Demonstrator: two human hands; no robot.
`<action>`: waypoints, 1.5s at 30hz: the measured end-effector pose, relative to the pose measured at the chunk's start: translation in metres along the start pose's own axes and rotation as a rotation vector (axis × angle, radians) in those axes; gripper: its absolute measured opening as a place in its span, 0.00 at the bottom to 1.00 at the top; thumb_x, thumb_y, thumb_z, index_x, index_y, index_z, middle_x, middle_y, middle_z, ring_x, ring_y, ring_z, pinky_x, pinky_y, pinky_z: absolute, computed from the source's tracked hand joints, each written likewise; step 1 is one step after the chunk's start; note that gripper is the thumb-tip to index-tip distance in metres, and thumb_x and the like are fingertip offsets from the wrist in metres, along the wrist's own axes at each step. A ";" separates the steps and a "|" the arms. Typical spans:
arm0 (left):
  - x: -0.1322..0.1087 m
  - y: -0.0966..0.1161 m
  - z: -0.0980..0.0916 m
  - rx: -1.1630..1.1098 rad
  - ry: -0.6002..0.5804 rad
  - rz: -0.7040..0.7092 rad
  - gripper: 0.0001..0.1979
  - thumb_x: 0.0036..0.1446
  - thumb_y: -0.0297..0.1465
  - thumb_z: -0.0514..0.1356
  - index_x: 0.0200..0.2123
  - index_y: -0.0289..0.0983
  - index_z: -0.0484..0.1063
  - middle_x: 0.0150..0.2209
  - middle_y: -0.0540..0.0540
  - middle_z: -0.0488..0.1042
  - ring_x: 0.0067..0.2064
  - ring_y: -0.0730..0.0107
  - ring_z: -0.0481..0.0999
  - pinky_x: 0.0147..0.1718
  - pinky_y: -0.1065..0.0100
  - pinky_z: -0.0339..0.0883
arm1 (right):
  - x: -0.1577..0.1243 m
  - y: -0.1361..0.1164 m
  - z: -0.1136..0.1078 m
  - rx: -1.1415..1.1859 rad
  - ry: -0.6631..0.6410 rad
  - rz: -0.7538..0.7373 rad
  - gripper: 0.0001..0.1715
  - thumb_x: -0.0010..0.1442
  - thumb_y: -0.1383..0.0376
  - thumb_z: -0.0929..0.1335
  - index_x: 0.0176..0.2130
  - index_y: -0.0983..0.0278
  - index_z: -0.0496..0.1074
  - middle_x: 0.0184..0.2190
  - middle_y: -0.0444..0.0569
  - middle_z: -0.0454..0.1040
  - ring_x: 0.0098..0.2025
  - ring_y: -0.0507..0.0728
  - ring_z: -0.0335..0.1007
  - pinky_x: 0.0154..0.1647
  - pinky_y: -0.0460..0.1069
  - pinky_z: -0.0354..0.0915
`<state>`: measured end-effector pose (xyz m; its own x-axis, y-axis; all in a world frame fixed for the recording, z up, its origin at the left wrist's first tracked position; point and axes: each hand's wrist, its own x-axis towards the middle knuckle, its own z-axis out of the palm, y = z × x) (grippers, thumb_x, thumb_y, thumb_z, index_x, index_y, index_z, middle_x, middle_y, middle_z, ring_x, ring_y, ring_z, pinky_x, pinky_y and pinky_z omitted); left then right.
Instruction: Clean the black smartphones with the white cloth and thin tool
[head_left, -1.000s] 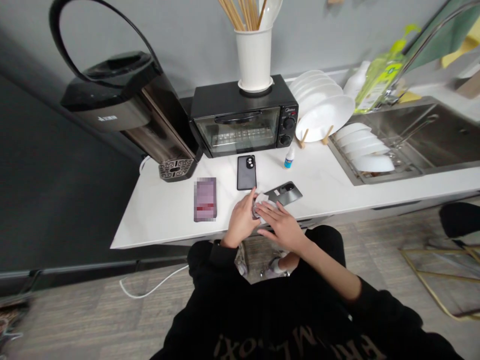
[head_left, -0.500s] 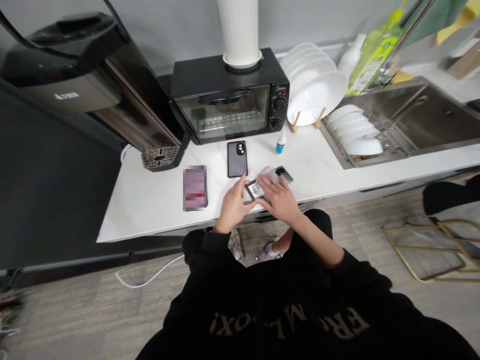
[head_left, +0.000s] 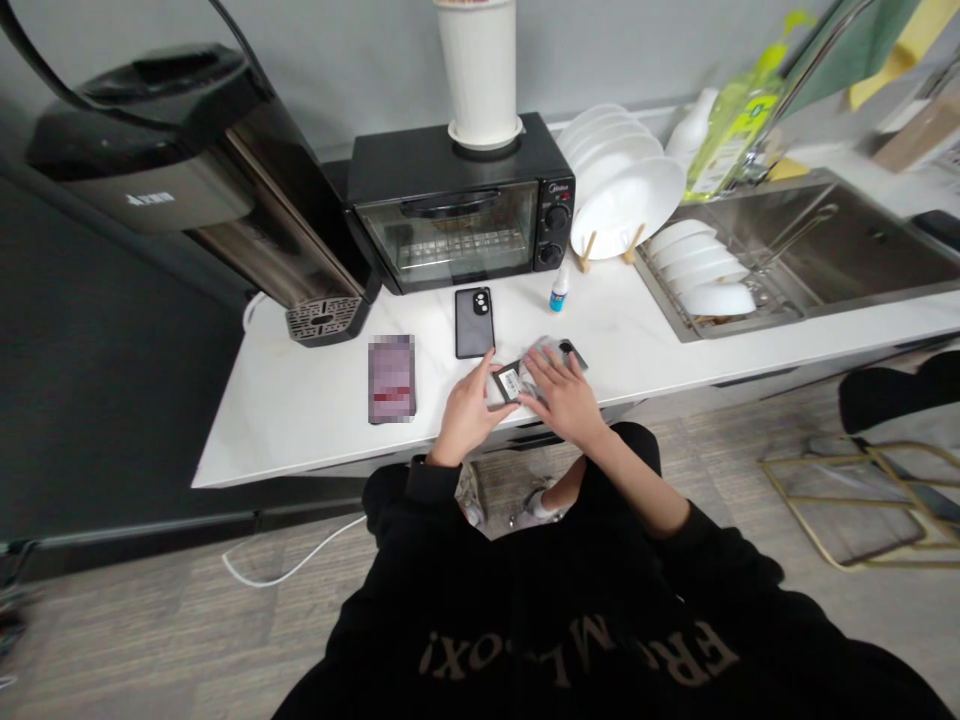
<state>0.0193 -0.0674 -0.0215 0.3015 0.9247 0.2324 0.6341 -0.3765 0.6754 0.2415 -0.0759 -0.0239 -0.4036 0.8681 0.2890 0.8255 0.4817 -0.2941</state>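
Observation:
A grey phone [head_left: 572, 355] lies on the counter under both hands, its dark camera patch at the right end and a white label [head_left: 512, 384] near the left end. My left hand [head_left: 466, 408] grips the left end, index finger at the far edge and thumb at the near one. My right hand [head_left: 564, 396] rests on the phone with its fingers stretched out flat. Something greyish and see-through shows beside the right fingertips; I cannot make out what. Just beyond lies a dark phone case [head_left: 474, 325] with camera holes.
A pixelated phone-like slab [head_left: 391, 380] lies left. Behind stand a toaster oven [head_left: 457, 225] with paper cups [head_left: 480, 75] on top, a small bottle [head_left: 558, 292] and racked plates [head_left: 626, 200]. A drinks machine [head_left: 292, 220] stands left, a sink [head_left: 847, 255] right.
The camera view has shifted slightly. My right hand remains flat on the phone with a small change in finger position; the left keeps its grip.

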 end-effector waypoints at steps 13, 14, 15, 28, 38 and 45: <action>0.001 0.004 -0.001 0.025 0.002 -0.003 0.53 0.55 0.35 0.74 0.76 0.44 0.49 0.60 0.44 0.76 0.38 0.67 0.74 0.48 0.63 0.72 | -0.015 0.030 -0.011 -0.012 0.091 0.144 0.37 0.77 0.50 0.60 0.75 0.64 0.57 0.73 0.57 0.62 0.76 0.71 0.54 0.75 0.72 0.47; 0.001 0.004 -0.001 0.025 0.003 -0.006 0.53 0.55 0.35 0.74 0.76 0.44 0.49 0.60 0.44 0.76 0.38 0.68 0.74 0.48 0.63 0.72 | -0.008 0.023 -0.008 -0.006 0.083 0.129 0.37 0.76 0.50 0.60 0.75 0.65 0.58 0.73 0.58 0.62 0.76 0.71 0.54 0.75 0.72 0.48; 0.001 0.003 -0.001 0.020 0.002 -0.008 0.53 0.55 0.35 0.73 0.76 0.44 0.48 0.61 0.44 0.76 0.38 0.68 0.74 0.48 0.63 0.72 | -0.002 0.014 -0.004 0.007 0.065 0.094 0.38 0.76 0.49 0.60 0.74 0.66 0.59 0.73 0.58 0.62 0.76 0.71 0.53 0.75 0.72 0.47; 0.001 0.004 -0.002 0.026 0.002 -0.007 0.54 0.55 0.33 0.74 0.76 0.46 0.47 0.60 0.45 0.76 0.40 0.67 0.74 0.48 0.63 0.71 | -0.018 0.040 -0.016 0.012 0.084 0.184 0.36 0.77 0.50 0.59 0.75 0.64 0.58 0.74 0.55 0.61 0.77 0.70 0.52 0.76 0.74 0.44; -0.001 -0.001 -0.001 0.005 -0.009 0.001 0.55 0.53 0.25 0.72 0.77 0.46 0.46 0.62 0.43 0.75 0.45 0.65 0.78 0.50 0.62 0.73 | -0.020 -0.020 -0.002 0.159 -0.061 -0.174 0.36 0.77 0.49 0.60 0.75 0.60 0.56 0.73 0.53 0.63 0.76 0.64 0.55 0.76 0.68 0.51; 0.001 0.004 -0.001 0.008 0.006 -0.005 0.56 0.54 0.33 0.75 0.77 0.47 0.47 0.60 0.45 0.76 0.38 0.67 0.74 0.48 0.63 0.73 | -0.012 0.027 -0.010 -0.007 0.065 0.134 0.41 0.76 0.47 0.60 0.76 0.66 0.54 0.75 0.59 0.56 0.77 0.73 0.49 0.75 0.73 0.48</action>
<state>0.0214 -0.0682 -0.0174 0.2943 0.9268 0.2332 0.6414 -0.3725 0.6707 0.2728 -0.0745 -0.0267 -0.2631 0.9150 0.3060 0.8731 0.3607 -0.3279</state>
